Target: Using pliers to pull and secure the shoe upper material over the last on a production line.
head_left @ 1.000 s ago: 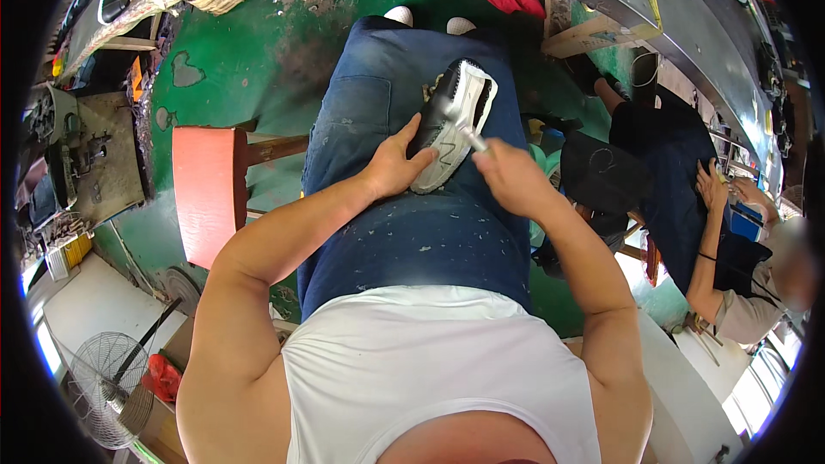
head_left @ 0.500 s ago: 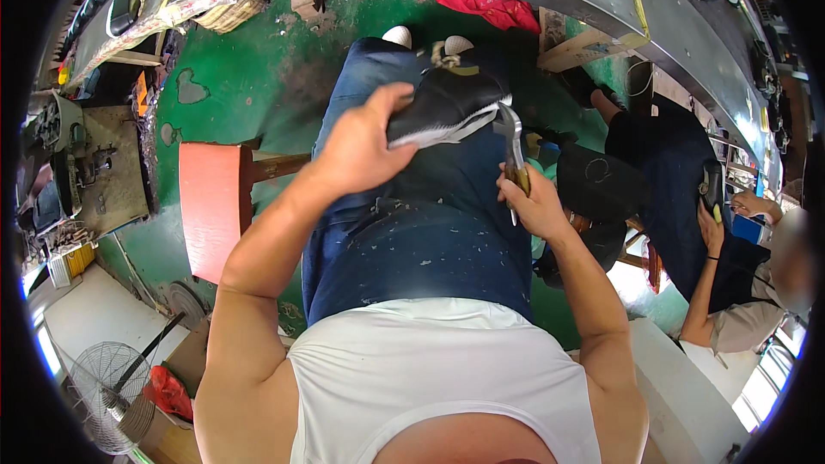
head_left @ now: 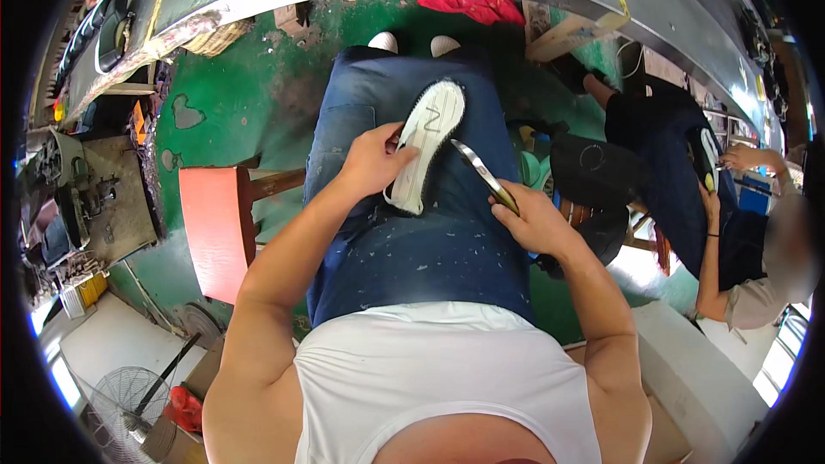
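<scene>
At frame centre, the left hand (head_left: 371,161) grips a shoe (head_left: 427,146), pale ribbed sole up, on the blue-denim lap (head_left: 412,249). Just right, the right hand (head_left: 534,222) is closed around metal pliers (head_left: 483,174), above a worn green floor (head_left: 249,94) and red stool (head_left: 213,232).

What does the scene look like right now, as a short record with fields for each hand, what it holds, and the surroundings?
left hand: grips the white-soled shoe with dark upper, sole up, on the lap
right hand: holds a metal pincer-like tool with yellowish handle, tip pointing toward the shoe, not touching it
lap: blue denim apron, flecked white
left of person: red stool on green floor
right of person: a co-worker, seated, also holding a shoe
</scene>
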